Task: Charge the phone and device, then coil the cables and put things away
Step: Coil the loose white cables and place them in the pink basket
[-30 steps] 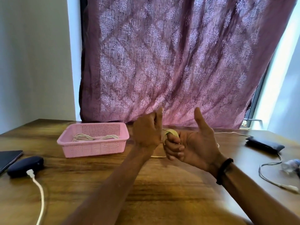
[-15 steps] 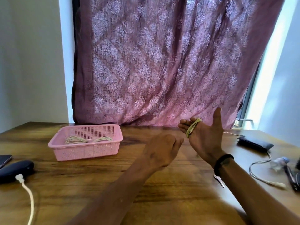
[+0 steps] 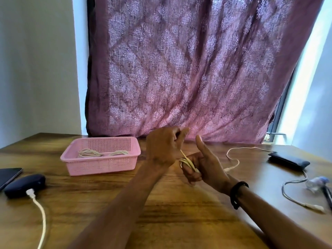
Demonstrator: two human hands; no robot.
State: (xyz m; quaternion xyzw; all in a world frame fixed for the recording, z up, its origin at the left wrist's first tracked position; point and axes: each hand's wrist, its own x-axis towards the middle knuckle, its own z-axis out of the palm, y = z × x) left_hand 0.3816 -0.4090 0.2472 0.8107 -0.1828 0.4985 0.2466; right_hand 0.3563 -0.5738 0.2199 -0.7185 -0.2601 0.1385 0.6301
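A cream cable (image 3: pixel 186 163) is wound in loops round the fingers of my right hand (image 3: pixel 204 164), whose thumb points up. My left hand (image 3: pixel 164 146) pinches a strand of that cable just above the loops. The loose tail of the cable (image 3: pixel 233 159) trails over the wooden table (image 3: pixel 179 212) toward the back right. A pink basket (image 3: pixel 100 155) at the left holds two coiled cream cables (image 3: pixel 89 153). A dark device (image 3: pixel 24 185) at the far left has a white cable (image 3: pixel 40 211) plugged in. A phone (image 3: pixel 8 176) lies beside it.
A dark pouch (image 3: pixel 288 159) lies at the right edge. Near it run a grey cable (image 3: pixel 294 193) and a clear bottle (image 3: pixel 317 183). A purple patterned curtain (image 3: pixel 188 69) hangs behind the table.
My left hand rose from the table to the cable and pinched a strand. My right hand dropped and curled its fingers inside the loops. The camera view shifted slightly.
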